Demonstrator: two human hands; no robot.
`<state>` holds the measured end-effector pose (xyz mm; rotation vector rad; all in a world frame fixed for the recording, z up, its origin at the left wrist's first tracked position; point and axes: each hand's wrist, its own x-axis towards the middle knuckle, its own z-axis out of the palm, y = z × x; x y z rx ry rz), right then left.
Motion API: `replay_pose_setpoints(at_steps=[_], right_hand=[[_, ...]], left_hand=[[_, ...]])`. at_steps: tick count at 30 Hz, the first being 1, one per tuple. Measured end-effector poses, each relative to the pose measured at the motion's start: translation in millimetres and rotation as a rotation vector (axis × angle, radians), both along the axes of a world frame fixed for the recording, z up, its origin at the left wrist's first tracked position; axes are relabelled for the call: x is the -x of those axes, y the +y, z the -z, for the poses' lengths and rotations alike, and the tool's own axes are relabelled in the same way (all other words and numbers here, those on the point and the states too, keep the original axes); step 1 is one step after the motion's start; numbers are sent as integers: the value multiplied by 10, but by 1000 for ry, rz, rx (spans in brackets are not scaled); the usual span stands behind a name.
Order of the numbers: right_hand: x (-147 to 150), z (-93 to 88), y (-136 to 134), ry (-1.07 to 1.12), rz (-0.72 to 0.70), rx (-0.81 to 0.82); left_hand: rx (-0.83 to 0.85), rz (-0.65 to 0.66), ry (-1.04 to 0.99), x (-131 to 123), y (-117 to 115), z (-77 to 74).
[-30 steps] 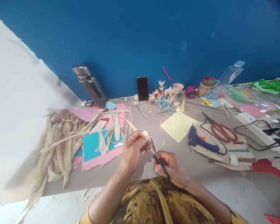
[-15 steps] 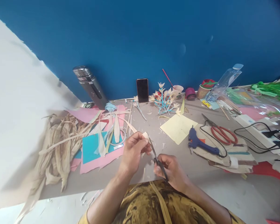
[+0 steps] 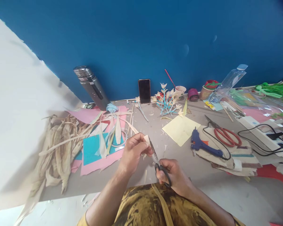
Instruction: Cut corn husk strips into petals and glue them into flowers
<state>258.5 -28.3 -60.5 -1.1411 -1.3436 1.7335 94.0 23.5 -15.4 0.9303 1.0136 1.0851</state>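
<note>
Left hand pinches a small husk piece above the tabletop; right hand is closed on black scissors, blades at the piece. Advice: short snips, turn the piece, fingertips clear.

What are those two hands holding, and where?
Left hand pinches a small pale strip by its lower end; right hand holds black scissors by the handles.
</note>
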Motion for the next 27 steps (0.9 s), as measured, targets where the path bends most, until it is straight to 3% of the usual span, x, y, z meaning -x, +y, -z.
replay_pose_setpoints(at_steps=[5,27], right_hand=[[-49,-53,-14,66,-74,-20],[-59,23,-47,6,-2,-41]], left_hand=[[28,93,87,12,5,-47],[-21,244,72,95,31,-33]])
